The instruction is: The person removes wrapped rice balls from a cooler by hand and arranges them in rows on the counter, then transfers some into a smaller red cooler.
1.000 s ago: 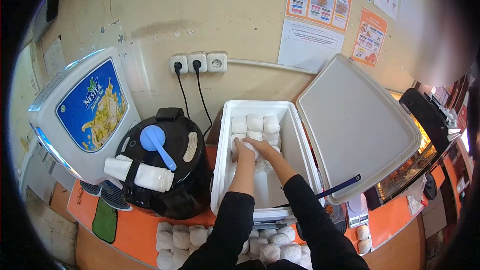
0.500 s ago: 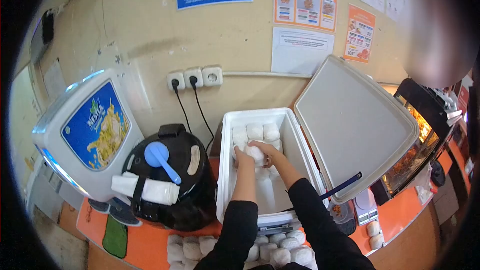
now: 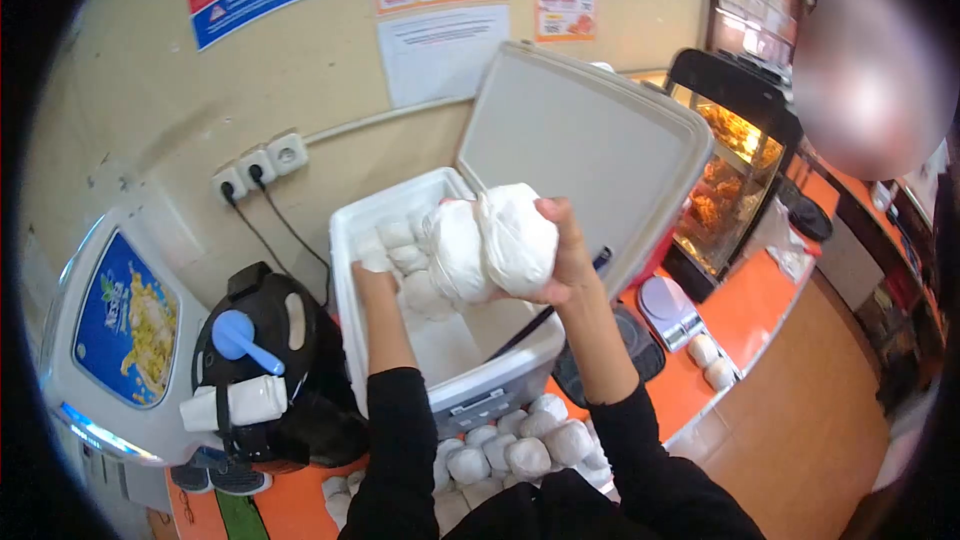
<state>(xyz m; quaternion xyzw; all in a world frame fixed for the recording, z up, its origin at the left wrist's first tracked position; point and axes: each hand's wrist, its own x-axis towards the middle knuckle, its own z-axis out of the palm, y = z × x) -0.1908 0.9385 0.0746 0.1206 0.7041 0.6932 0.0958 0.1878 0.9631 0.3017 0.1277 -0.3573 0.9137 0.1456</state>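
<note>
My right hand (image 3: pixel 568 255) is closed around a pair of white wrapped bundles (image 3: pixel 518 240), raised above the open white cooler box (image 3: pixel 345 215). The two rounded bundles sit side by side, their wrapping creased and gathered between them. Down inside the cooler's left side, my left hand (image 3: pixel 375 282) touches or lies against a white wrapped bundle (image 3: pixel 372 257); its fingers are mostly hidden. Several more wrapped bundles (image 3: pixel 395 232) are stacked in the cooler's far left part, while part of its white floor shows nearer to me.
The cooler's lid (image 3: pixel 590 130) leans open at the back right. Several wrapped bundles (image 3: pixel 528 458) lie in front of the cooler. A black rice cooker (image 3: pixel 325 340) stands left, with a blue scoop (image 3: pixel 240 337) on top. To the right are a scale (image 3: pixel 670 305) and a lit food display (image 3: pixel 735 170).
My right hand has risen out of the cooler with a pair of wrapped bundles. My left hand has stayed low inside the cooler, now apart from the right. The view has swung right.
</note>
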